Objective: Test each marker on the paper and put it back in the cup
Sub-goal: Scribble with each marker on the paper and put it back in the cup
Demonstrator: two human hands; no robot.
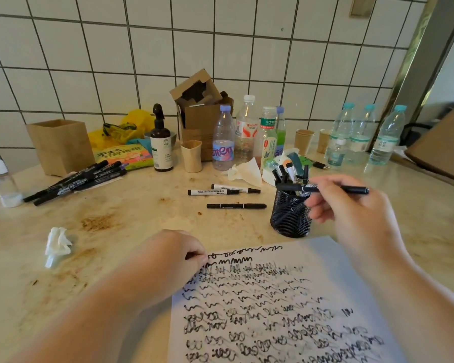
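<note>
My right hand (351, 205) holds a black marker (325, 189) level, just above the rim of the black mesh cup (290, 216), which has several markers standing in it. My left hand (178, 258) is curled into a fist and rests on the top left corner of the white paper (286, 310). The paper is covered with rows of black scribbles. Three capped markers (224, 191) lie on the counter left of the cup. A pile of black markers (76, 182) lies farther left.
Plastic bottles (223, 140), paper cups, a brown spray bottle (163, 142), cardboard boxes (202, 111) and a wooden box (60, 145) stand along the tiled wall. Crumpled tissues (57, 244) lie on the stained counter at left and behind the cup.
</note>
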